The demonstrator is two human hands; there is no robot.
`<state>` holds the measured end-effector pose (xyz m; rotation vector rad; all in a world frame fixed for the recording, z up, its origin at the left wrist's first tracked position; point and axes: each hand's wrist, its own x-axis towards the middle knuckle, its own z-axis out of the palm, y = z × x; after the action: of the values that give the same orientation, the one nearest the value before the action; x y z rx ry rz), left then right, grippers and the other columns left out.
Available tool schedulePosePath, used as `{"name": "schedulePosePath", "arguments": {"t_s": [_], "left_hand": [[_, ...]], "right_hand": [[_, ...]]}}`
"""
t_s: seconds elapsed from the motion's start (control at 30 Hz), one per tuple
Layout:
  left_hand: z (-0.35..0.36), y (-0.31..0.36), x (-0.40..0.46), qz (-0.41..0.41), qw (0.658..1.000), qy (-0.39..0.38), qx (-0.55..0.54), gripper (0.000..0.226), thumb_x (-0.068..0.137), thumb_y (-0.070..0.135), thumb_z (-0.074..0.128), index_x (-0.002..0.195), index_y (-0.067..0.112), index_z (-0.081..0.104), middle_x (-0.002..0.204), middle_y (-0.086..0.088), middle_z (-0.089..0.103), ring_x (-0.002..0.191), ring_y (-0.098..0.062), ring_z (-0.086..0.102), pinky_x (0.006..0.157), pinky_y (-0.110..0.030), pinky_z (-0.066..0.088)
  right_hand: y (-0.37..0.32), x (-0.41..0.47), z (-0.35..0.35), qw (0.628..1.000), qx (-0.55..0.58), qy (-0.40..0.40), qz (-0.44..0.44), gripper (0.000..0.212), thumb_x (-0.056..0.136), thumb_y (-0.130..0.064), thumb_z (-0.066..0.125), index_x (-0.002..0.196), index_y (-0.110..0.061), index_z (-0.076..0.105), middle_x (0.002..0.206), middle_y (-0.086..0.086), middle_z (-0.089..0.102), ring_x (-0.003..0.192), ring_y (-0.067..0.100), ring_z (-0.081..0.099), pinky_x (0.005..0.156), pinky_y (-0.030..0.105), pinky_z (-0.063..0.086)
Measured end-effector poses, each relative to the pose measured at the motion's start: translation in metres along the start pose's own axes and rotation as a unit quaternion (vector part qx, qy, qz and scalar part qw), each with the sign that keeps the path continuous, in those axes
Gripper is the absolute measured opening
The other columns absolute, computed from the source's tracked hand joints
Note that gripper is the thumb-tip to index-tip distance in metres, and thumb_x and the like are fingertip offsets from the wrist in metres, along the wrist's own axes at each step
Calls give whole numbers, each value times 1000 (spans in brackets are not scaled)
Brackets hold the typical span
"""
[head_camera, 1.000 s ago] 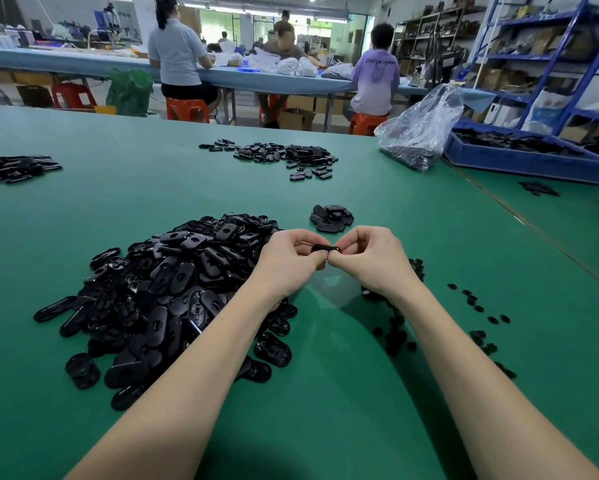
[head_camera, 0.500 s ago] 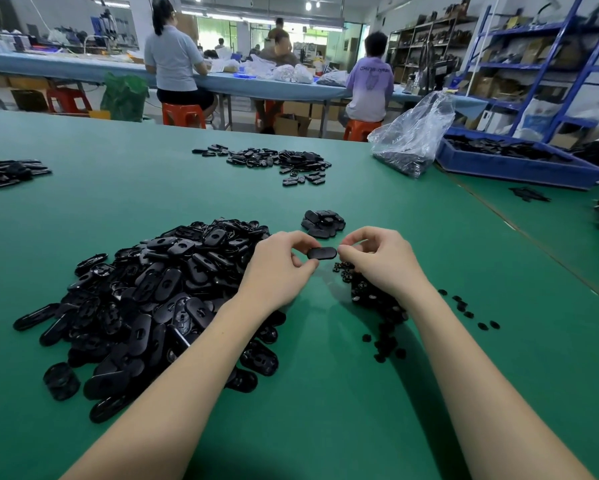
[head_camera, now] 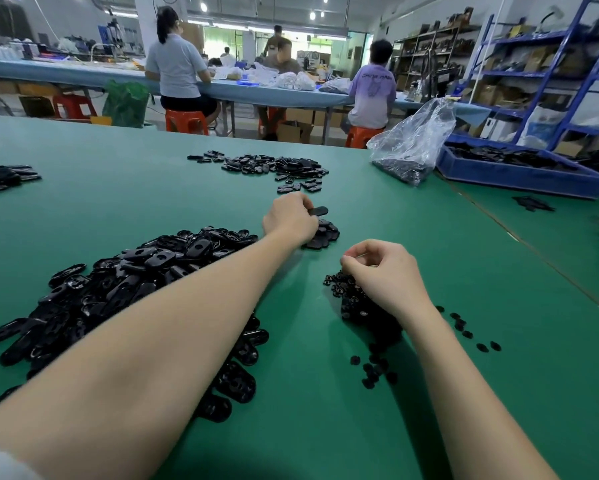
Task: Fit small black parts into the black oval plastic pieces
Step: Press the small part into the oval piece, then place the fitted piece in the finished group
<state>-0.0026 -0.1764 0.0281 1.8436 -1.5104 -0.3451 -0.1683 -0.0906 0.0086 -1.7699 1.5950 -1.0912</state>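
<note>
My left hand (head_camera: 289, 218) is stretched forward and grips one black oval piece (head_camera: 318, 211) just above a small stack of oval pieces (head_camera: 324, 234). A large heap of black oval pieces (head_camera: 124, 292) lies on the green table, partly under my left forearm. My right hand (head_camera: 382, 271) hovers with curled fingers over a pile of small black parts (head_camera: 351, 297); whether its fingertips pinch one I cannot tell. A few loose small parts (head_camera: 467, 334) lie to the right of my right wrist.
More oval pieces lie scattered at the far middle (head_camera: 273, 168) and far left (head_camera: 3, 178). A clear plastic bag (head_camera: 412, 150) and a blue tray (head_camera: 519, 171) stand at the back right. People sit at another bench behind.
My hands have parted. The left hand carried the oval piece forward to the small stack; the right hand dropped back over the pile of small parts.
</note>
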Motion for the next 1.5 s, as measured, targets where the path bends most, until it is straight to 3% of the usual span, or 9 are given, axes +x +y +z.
{"name": "schedulePosePath", "arguments": {"t_s": [0.17,0.37,0.53,0.63,0.7,0.77,0.87,0.97,1.5], "left_hand": [[17,1,8,-15,998,-27,50,21,94,34,65,115,30,69,124,-1,66,112,-23,61,79,-29,42],[7,-5,-7,-21,998,-28,-48,30,93,37,63,121,26,62,118,0,67,111,-22,62,93,-34,51],[-21,-29,-43,-46,977,-83,-192,19,91,12,56,102,22,68,88,1,62,71,-17,54,58,-24,40],[-36,-37,-71,-18,974,-79,-211,20,90,11,57,97,25,70,79,7,63,62,-10,54,54,-21,41],[-46,-42,-84,31,988,-51,-144,21,89,12,57,99,26,69,87,10,67,64,-4,56,60,-18,47],[-54,-48,-92,90,995,-25,24,26,90,13,57,111,27,63,104,9,65,87,-12,58,77,-28,50],[-58,-59,-99,150,958,-32,243,37,95,24,55,131,24,53,130,-1,56,125,-24,44,97,-38,42],[-54,-68,-99,159,925,-66,338,43,100,34,49,140,18,50,143,-4,51,136,-27,38,108,-41,35],[-50,-65,-102,158,960,13,232,13,97,25,56,106,26,66,109,0,66,114,-24,49,89,-33,37]], "right_hand": [[2,1,2,1000,-8,-6,-2,7,84,-29,70,78,-29,73,60,-24,66,53,-6,55,54,18,40],[3,2,0,1000,-16,0,-3,7,83,-29,71,76,-28,73,61,-27,65,56,-10,57,50,5,38],[-2,0,1,999,-41,-10,-4,7,82,-33,69,77,-30,72,68,-28,67,63,-10,59,56,19,41],[-4,-3,6,997,-69,-16,-17,7,82,-33,69,76,-30,72,63,-25,66,67,-8,61,60,21,44],[-5,-4,8,996,-89,-17,-24,7,82,-32,69,76,-31,71,65,-22,67,67,-4,63,63,22,48],[-5,-6,10,994,-106,-22,-27,7,82,-32,68,76,-31,71,69,-20,68,71,-2,64,66,25,52],[-5,-7,12,993,-109,-32,-23,7,82,-33,68,76,-33,71,71,-19,70,72,1,65,66,28,54],[-7,-8,17,992,-118,-41,-26,7,82,-33,69,76,-32,70,72,-18,70,71,0,64,65,25,50],[-5,-8,9,984,-176,-27,-22,10,91,-28,58,91,-34,67,81,-17,71,82,13,67,76,33,54]]}}
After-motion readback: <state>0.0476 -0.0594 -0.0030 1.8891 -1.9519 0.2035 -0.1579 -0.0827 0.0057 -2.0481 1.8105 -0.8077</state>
